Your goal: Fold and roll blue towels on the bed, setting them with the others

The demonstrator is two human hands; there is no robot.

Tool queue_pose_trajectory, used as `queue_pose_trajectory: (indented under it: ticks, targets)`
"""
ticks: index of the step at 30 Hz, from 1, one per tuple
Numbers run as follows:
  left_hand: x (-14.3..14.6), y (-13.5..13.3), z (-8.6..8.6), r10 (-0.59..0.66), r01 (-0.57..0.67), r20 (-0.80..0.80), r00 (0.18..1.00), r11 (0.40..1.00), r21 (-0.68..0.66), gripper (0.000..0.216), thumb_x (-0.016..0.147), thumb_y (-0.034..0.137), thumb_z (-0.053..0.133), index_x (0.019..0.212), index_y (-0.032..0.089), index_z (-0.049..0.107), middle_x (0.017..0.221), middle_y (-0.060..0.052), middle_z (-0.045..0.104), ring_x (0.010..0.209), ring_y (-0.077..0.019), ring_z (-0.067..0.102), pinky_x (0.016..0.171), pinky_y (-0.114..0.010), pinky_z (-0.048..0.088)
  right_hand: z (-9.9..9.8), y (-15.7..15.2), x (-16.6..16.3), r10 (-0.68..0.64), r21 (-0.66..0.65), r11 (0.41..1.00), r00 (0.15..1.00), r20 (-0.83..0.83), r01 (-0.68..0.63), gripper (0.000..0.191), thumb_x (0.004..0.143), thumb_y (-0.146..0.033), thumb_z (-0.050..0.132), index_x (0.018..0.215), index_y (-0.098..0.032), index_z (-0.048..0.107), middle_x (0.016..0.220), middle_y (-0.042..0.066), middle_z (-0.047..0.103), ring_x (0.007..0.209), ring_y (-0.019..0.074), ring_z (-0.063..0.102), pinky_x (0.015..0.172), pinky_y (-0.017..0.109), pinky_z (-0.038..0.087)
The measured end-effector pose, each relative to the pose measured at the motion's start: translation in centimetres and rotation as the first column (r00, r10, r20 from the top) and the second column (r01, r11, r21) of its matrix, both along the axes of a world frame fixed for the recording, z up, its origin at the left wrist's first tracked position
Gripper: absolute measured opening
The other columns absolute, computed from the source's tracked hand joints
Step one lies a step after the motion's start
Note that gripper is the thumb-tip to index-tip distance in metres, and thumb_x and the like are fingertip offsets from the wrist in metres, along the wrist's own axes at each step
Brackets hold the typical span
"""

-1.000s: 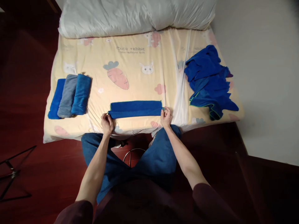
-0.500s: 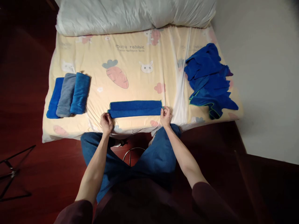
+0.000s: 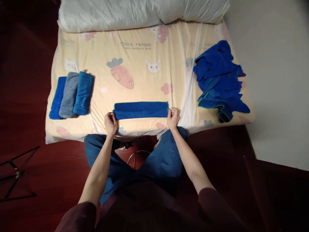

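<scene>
A blue towel [image 3: 141, 110] with thin green edging lies folded into a long flat strip near the front edge of the bed. My left hand [image 3: 111, 123] pinches its left end, fingers closed at the near corner. At the opposite end, my right hand [image 3: 173, 118] is closed on the near right corner, thumb against the cloth. To the left sit three folded towels side by side, overlapping: a bright blue one [image 3: 57, 98], a grey one [image 3: 69, 95] and a teal-blue one [image 3: 83, 93]. A loose heap of blue towels [image 3: 218, 77] lies on the right.
The bed's yellow sheet [image 3: 137, 77] carries carrot and rabbit prints. Across the back lies a pale rolled quilt [image 3: 142, 14]. A white wall [image 3: 275, 83] borders the right side. Black stand legs [image 3: 18, 174] rest on the dark red floor at the left.
The near flap of the blue strip now lies flatter against the rest, with both hands still at its ends. The whole view has shifted slightly.
</scene>
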State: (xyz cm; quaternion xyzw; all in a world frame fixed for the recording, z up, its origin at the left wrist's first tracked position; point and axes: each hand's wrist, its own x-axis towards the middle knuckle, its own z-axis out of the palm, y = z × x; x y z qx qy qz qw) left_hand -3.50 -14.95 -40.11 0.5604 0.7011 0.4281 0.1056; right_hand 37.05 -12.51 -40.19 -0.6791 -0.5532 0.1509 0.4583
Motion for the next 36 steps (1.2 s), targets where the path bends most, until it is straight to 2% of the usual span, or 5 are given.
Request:
queue_pose_trajectory:
  ticks: [5,12,18,24,36]
  targets:
    - [0.2,-0.8,0.4,-0.042,0.052,-0.116,0.992,0.995,0.090,0.029,0.104,0.031,0.043,0.125,0.016,0.057,0.128,-0.020,0.057,0.127,-0.0287,0.054,0.111,-0.047,0.043,0.4,-0.2,-0.2,-0.063,0.138,0.989,0.994,0.086,0.051,0.038,0.107,-0.046,0.040,0.120,-0.016,0.060,0.106,0.015,0.068,0.093,0.0224,0.068,0.085,0.036,0.056]
    - [0.6,-1.4,1.4,-0.247,0.263,-0.213,0.945,0.964,0.048,0.047,0.096,0.029,0.055,0.142,0.021,0.057,0.158,-0.017,0.050,0.150,-0.0320,0.043,0.125,-0.053,0.029,0.4,-1.0,0.0,0.047,0.175,0.977,0.918,0.394,-0.125,0.035,0.103,-0.035,0.043,0.117,-0.018,0.070,0.123,0.016,0.071,0.119,0.0295,0.066,0.108,0.049,0.048]
    - [0.5,-0.6,2.1,-0.397,0.389,-0.264,0.879,0.917,-0.086,0.055,0.095,0.032,0.053,0.150,0.023,0.056,0.159,-0.009,0.053,0.153,-0.0285,0.042,0.129,-0.053,0.026,0.9,-1.1,0.1,0.253,0.013,0.955,0.839,0.482,-0.296,0.038,0.100,-0.029,0.047,0.128,-0.020,0.072,0.136,0.010,0.072,0.129,0.0292,0.060,0.113,0.049,0.042]
    - [0.6,-0.1,2.4,-0.394,0.376,-0.272,0.878,0.919,-0.117,0.065,0.090,0.031,0.058,0.153,0.022,0.053,0.160,-0.007,0.051,0.153,-0.0291,0.041,0.129,-0.052,0.024,1.5,-0.9,0.0,0.323,-0.071,0.940,0.805,0.498,-0.333,0.051,0.090,-0.023,0.055,0.140,-0.019,0.066,0.147,0.007,0.066,0.135,0.0305,0.055,0.117,0.050,0.039]
    - [-0.1,0.4,1.4,-0.334,0.336,-0.157,0.929,0.942,-0.016,0.052,0.089,0.015,0.049,0.139,0.021,0.064,0.151,-0.011,0.061,0.146,-0.0277,0.051,0.123,-0.053,0.037,1.4,-0.4,0.1,0.276,-0.076,0.960,0.872,0.404,-0.268,0.055,0.081,-0.005,0.050,0.131,-0.019,0.068,0.141,0.009,0.068,0.130,0.0277,0.058,0.114,0.050,0.043]
